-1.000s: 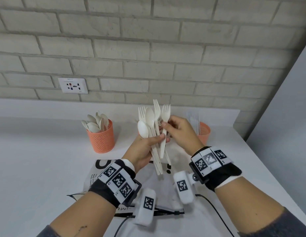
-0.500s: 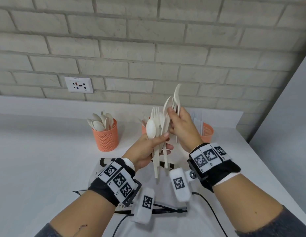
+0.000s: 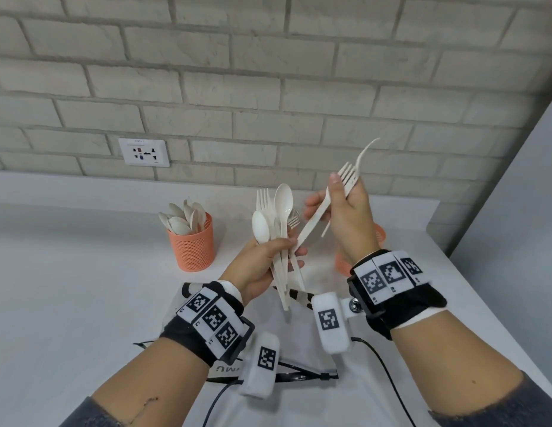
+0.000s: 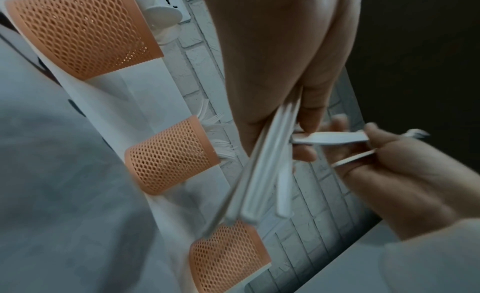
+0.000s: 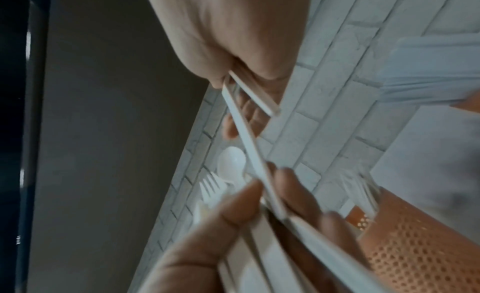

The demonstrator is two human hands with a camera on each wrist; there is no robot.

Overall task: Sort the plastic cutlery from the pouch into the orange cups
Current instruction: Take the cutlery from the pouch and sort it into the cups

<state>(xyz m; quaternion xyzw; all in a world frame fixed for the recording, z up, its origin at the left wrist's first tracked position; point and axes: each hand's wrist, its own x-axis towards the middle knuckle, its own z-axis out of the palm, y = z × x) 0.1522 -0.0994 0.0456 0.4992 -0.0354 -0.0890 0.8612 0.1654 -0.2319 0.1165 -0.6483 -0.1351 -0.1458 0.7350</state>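
My left hand (image 3: 282, 252) grips a bundle of white plastic spoons and forks (image 3: 276, 223), held upright above the table. My right hand (image 3: 330, 200) pinches two white forks (image 3: 314, 221), tilted up and to the right. The longer fork's handle end touches the bundle by my left fingers. An orange mesh cup (image 3: 193, 246) at the left holds several spoons. Another orange cup (image 3: 380, 235) shows partly behind my right wrist. The left wrist view shows three orange cups (image 4: 168, 155) in a row. The white pouch (image 3: 294, 342) lies flat under my hands.
A brick wall with a socket (image 3: 144, 151) stands behind the white table (image 3: 68, 288). A grey panel (image 3: 521, 217) closes the right side. Black cables (image 3: 378, 354) run over the pouch near the front edge.
My right hand has drawn two forks up out of the bundle and swung them to the right and tilted. My left hand keeps its hold on the remaining cutlery.
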